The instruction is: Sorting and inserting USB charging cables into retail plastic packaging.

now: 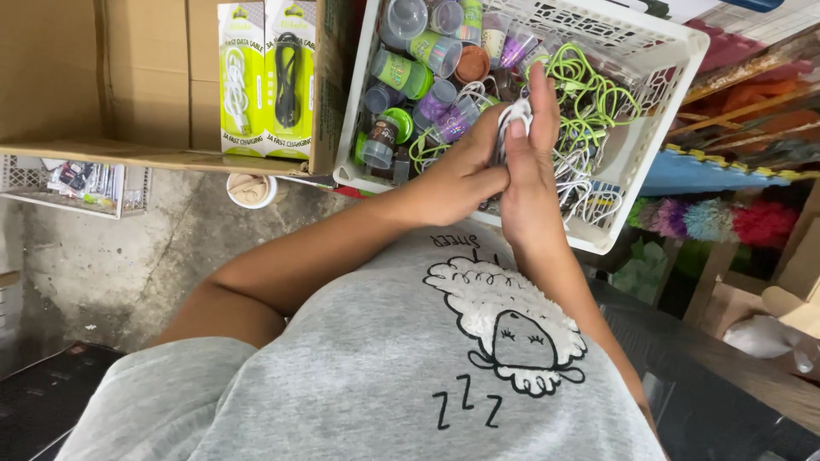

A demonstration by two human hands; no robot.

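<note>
White cable [515, 113] pinched between my left hand [461, 175] and right hand [528, 171], both grips closed on it above basket [658, 51]; I judge coiling partway, loose cables [589, 94] left.

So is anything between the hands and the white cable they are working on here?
Nothing visible. Both hands, left hand and right hand, already grip the white cable directly, above the white basket of small tubs and loose green and white cables. The tangled cables lie beneath and beside it, not between.
</note>
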